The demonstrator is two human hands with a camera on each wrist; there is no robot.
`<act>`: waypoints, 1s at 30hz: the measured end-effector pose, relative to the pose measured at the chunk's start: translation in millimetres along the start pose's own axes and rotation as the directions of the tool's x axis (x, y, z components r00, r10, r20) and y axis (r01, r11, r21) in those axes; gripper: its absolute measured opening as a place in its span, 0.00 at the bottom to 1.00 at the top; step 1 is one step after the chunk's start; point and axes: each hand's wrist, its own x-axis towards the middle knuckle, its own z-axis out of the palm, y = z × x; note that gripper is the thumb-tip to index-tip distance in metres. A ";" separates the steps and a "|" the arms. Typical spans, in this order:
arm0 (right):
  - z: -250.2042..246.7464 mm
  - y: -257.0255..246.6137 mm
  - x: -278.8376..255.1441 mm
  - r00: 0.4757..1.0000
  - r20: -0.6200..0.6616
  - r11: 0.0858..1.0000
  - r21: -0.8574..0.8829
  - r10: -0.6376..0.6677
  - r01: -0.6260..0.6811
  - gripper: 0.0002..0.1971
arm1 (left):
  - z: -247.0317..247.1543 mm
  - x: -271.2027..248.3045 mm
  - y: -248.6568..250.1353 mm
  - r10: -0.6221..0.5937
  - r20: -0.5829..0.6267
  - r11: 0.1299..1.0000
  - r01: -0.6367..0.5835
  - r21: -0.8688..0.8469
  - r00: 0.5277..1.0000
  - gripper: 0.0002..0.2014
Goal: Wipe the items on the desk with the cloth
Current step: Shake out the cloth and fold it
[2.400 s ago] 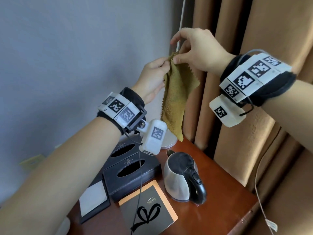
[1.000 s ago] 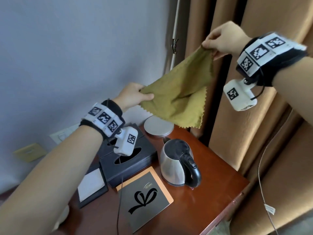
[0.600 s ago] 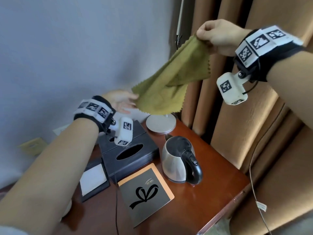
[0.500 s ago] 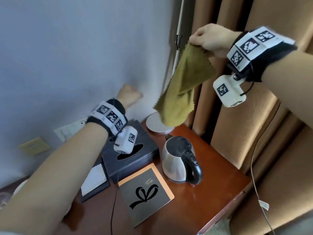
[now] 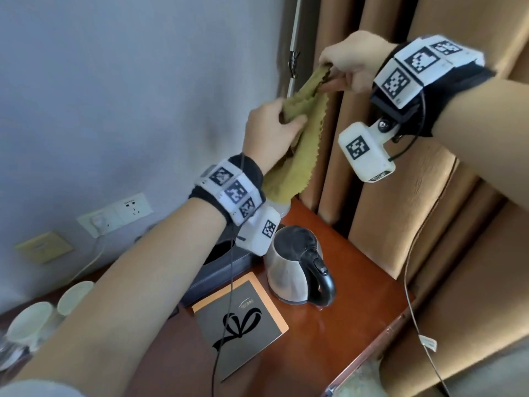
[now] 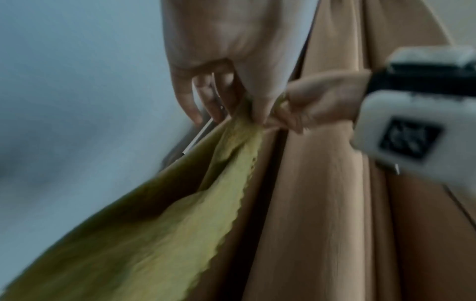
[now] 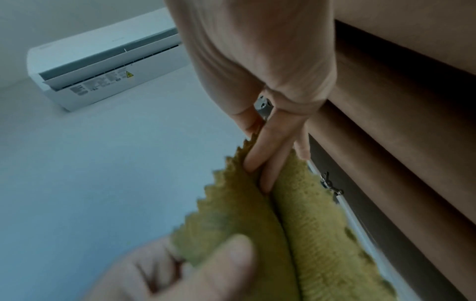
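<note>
From the head view we see the olive-green, zigzag-edged wiping cloth (image 5: 297, 144) held up in the air between both hands, in front of the tan curtain (image 5: 372, 196) and above the far edge of the reddish-brown wooden bench (image 5: 357, 296). The left hand (image 5: 269, 130) has its fingers and thumb curled round the bunched middle of the cloth, while the right hand (image 5: 352, 61), higher up, pinches its top corner. On the bench below stand a steel electric kettle with a black handle (image 5: 294, 270), a dark booklet with an orange border and a bow drawing (image 5: 240, 325) and a black tissue box (image 5: 217, 270) partly hidden by the left forearm; white cups (image 5: 31, 319) sit at the near left. In the left wrist view, which is blurred, the left hand (image 6: 226, 67) grips the cloth (image 6: 159, 234), with the right hand (image 6: 316, 99) pinching it just beside. In the right wrist view the right hand (image 7: 270, 91) clamps the cloth (image 7: 296, 234) between thumb and fingers (image 7: 265, 146), and the left hand (image 7: 195, 270) holds the cloth lower down; a white wall-mounted air conditioner (image 7: 103, 59) shows behind.
</note>
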 end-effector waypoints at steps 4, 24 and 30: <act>-5.3 10.4 -7.3 0.997 0.035 0.992 -0.104 -0.074 0.077 0.10 | -36.9 24.1 4.1 -0.153 0.047 0.986 0.156 -0.065 0.987 0.10; 36.9 1.2 -16.1 0.916 0.226 0.936 -0.043 -0.330 0.348 0.08 | -106.6 31.5 9.9 -0.229 0.072 0.958 0.238 -0.157 0.971 0.06; 40.6 -22.4 -23.7 0.876 0.300 0.926 0.102 -0.378 0.365 0.08 | -100.9 17.9 -11.2 -0.198 0.148 0.774 0.247 -0.583 0.969 0.22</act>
